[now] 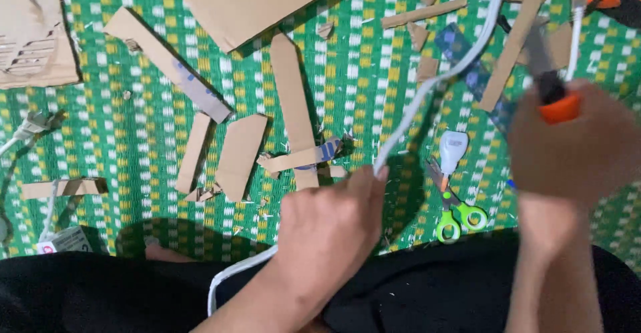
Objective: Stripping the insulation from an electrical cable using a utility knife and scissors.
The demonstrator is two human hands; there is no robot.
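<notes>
- A corrugated cardboard sheet [30, 33] lies at the far left corner of the green woven mat [120, 146]; a grey plug [30, 125] rests just below it at the left edge.
- Cardboard strips [230, 153] lie scattered across the mat's centre, one long strip [294, 106] running upright among them.
- The left hand [330, 229], at the near edge over the person's dark lap, is closed around a white cable [437, 79], thumb and fingers pinching it.
- The cable runs from that grip up toward the far right corner; a loop shows at the lap.
- Green-handled scissors [457, 216] lie on the mat between the two hands, beside a small white plug-like piece [453, 147].
- The right hand [577, 146], blurred, is wrapped around a tool with an orange collar [557, 103], near the right edge.
</notes>
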